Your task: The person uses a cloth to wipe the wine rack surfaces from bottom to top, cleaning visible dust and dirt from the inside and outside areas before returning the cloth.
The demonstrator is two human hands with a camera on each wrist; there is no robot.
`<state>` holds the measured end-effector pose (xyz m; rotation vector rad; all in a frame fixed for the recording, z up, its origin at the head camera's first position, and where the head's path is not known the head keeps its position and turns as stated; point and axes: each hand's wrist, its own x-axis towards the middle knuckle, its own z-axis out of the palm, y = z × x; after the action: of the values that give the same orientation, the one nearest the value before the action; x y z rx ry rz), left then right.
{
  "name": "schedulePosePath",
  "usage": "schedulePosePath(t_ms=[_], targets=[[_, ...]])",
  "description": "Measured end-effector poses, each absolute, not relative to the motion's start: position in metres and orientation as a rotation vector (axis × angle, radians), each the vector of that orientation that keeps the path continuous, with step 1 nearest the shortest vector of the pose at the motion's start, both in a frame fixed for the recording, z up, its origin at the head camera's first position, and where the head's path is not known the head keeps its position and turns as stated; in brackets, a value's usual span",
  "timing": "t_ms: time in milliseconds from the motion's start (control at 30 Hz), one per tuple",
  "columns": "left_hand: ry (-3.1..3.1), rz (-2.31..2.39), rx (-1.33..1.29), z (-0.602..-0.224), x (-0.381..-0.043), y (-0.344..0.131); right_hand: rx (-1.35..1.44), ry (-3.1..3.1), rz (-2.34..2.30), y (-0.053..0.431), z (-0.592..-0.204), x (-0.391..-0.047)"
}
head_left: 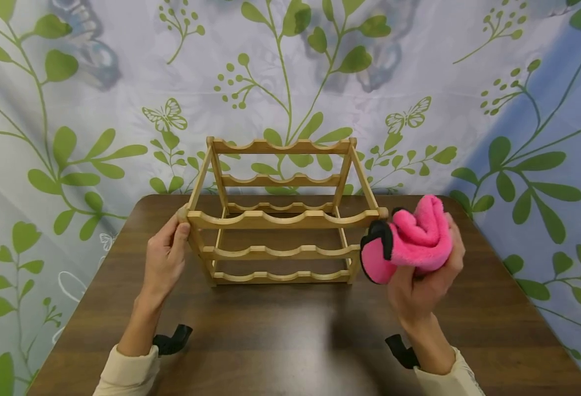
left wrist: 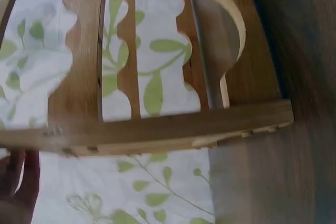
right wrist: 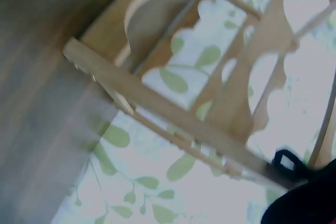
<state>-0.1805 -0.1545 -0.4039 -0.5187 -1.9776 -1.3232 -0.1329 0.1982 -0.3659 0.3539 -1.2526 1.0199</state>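
Note:
A wooden rack [head_left: 285, 221] with scalloped rails in three tiers stands on the table, and it also fills much of the left wrist view. My left hand [head_left: 167, 250] grips its front upper left corner, thumb toward me. In my right hand [head_left: 426, 286] is a folded pink cloth [head_left: 426, 242] with black trim, held up beside the front upper right corner of the rack. The cloth's black edge [right wrist: 304, 195] shows at the lower right of the right wrist view, near the rack's post; whether it touches the wood I cannot tell.
The dark brown wooden table [head_left: 270, 335] extends in front of the rack and to both sides. Behind it hangs a pale curtain [head_left: 280, 66] printed with green leaves and butterflies. Black straps [head_left: 172, 340] show at both wrists.

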Motion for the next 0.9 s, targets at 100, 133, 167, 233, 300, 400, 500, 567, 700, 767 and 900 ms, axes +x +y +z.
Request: schedulePosePath(t_ms=[100, 133, 167, 233, 300, 400, 500, 567, 700, 767, 900], targets=[[-1.805, -1.208, -0.457, -0.390, -0.172, -0.138, 0.337, -1.335, 1.157, 0.210, -0.360, -0.138], [-1.729, -1.168, -0.450, -0.385, -0.171, -0.131, 0.351, -1.365, 1.195, 0.213, -0.358, -0.140], [-1.655, -1.125, -0.450, -0.381, -0.169, -0.123, 0.369, -1.397, 1.226, 0.214, -0.358, -0.142], [-1.553, -1.029, -0.498, -0.373, -0.168, -0.106, 0.418, -1.456, 1.272, 0.215, -0.358, -0.145], [-1.556, -0.958, -0.616, -0.366, -0.167, -0.088, 0.461, -1.516, 1.288, 0.215, -0.358, -0.147], [-1.718, -0.872, -0.826, -0.358, -0.166, -0.057, 0.505, -1.603, 1.297, 0.214, -0.357, -0.147], [-1.978, -0.786, -0.958, -0.353, -0.164, -0.028, 0.501, -1.716, 1.285, 0.214, -0.354, -0.144], [-2.145, -0.725, -0.976, -0.353, -0.163, -0.010, 0.480, -1.789, 1.286, 0.216, -0.353, -0.143], [-2.308, -0.561, -0.920, -0.357, -0.167, 0.015, 0.409, -1.912, 1.283, 0.223, -0.358, -0.147], [-2.297, -0.509, -0.878, -0.362, -0.170, 0.022, 0.365, -1.949, 1.284, 0.227, -0.364, -0.152], [-2.214, -0.499, -0.832, -0.370, -0.177, 0.030, 0.312, -1.965, 1.279, 0.233, -0.376, -0.159]])
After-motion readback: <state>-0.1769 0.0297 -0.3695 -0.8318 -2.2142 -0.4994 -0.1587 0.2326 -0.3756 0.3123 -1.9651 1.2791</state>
